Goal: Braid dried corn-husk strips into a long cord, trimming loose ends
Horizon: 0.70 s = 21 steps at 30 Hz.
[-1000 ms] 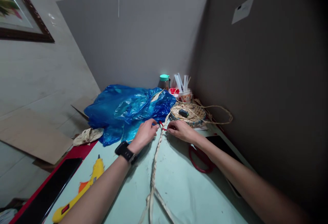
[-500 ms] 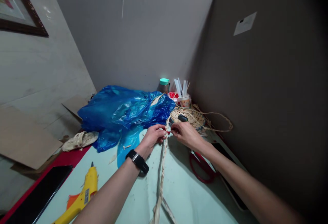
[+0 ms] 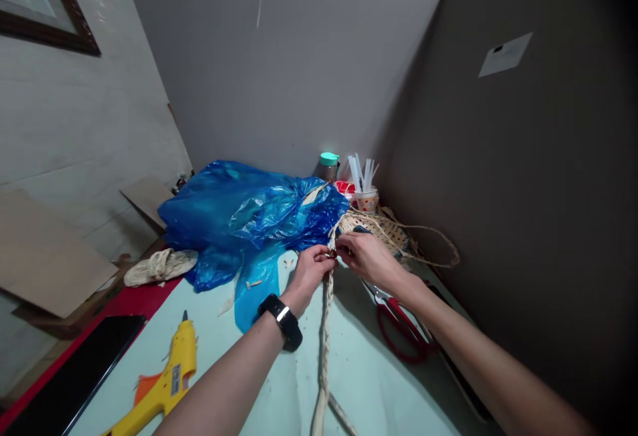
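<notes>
A pale braided straw cord (image 3: 326, 316) runs down the middle of the table toward me. At its upper part, my left hand (image 3: 314, 268) is closed, pinching the braid between thumb and fingers. My right hand (image 3: 367, 256) is closed too, its fingertips pinched just right of the braid. Between the fingertips shows a small reddish piece (image 3: 333, 254), too small to name. Behind my right hand sits a round woven basket (image 3: 389, 231), with a loop of thin cord (image 3: 451, 250) reaching out to the right. Red-handled scissors (image 3: 403, 336) lie beneath my right forearm.
A crumpled blue plastic bag (image 3: 239, 203) covers the back left. A yellow glue gun (image 3: 177, 376), a dark phone-like slab (image 3: 80, 369) and a straw bundle (image 3: 162, 266) lie at left. A teal-lidded bottle (image 3: 329, 165) and a cup of white sticks (image 3: 367, 200) stand behind.
The view has shifted slightly, so things sit a little further right. My fingertips have moved closer together around the small red piece, which shows less.
</notes>
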{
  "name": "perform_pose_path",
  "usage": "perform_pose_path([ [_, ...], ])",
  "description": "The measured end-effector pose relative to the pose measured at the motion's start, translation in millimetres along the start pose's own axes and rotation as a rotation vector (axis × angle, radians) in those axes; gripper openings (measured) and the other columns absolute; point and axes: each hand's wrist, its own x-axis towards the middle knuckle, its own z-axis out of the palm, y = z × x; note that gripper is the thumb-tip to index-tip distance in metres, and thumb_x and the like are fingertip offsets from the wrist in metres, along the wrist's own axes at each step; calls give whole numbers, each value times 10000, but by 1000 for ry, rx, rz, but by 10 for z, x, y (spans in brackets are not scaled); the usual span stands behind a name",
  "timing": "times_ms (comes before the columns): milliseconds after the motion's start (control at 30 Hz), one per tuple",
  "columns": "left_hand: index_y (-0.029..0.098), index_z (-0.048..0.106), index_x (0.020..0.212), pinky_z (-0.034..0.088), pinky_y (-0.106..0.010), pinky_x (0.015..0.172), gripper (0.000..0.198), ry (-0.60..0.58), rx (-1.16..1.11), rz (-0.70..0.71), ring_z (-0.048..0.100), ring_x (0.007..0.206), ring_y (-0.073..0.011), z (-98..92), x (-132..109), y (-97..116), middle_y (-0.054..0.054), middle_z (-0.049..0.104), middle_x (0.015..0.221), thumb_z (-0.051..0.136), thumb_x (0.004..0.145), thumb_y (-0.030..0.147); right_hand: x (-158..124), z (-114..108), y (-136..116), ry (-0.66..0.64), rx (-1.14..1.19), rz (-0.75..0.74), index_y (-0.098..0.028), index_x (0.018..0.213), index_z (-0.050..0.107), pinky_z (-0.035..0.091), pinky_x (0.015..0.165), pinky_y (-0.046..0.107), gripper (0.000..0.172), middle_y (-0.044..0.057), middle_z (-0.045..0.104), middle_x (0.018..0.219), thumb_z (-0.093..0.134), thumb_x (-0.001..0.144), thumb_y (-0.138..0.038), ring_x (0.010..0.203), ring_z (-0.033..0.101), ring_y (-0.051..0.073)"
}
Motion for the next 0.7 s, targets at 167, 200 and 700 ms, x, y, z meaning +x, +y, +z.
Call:
perform_pose_path([
  [167, 119, 636, 783, 443, -239, 601, 248, 39, -90, -43, 580, 603, -112, 15, 9, -19, -46, 655, 719, 744, 569, 182, -42, 20, 154, -64, 107, 63, -163, 832, 697, 323, 560, 228, 196, 46, 652, 677, 517, 839, -238, 627, 573, 156],
  [200, 117, 641, 785, 443, -237, 595, 245, 46, -98, -47, 578, 599, -111, 21, 9, -20, -50, 658, 715, 744, 573, 184, -41, 31, 162, -70, 128, 74, -159, 821, 701, 322, 550, 228, 202, 45, 646, 656, 519, 834, -246, 617, 571, 157],
  [700, 111, 672, 784, 464, -254, 627, 203, 87, -102, -19, 563, 577, -107, 13, 41, 23, -42, 641, 680, 700, 604, 199, 174, 380, 180, -128, 446, 155, -120, 705, 740, 314, 485, 203, 224, -3, 578, 495, 570, 770, -251, 496, 501, 115],
])
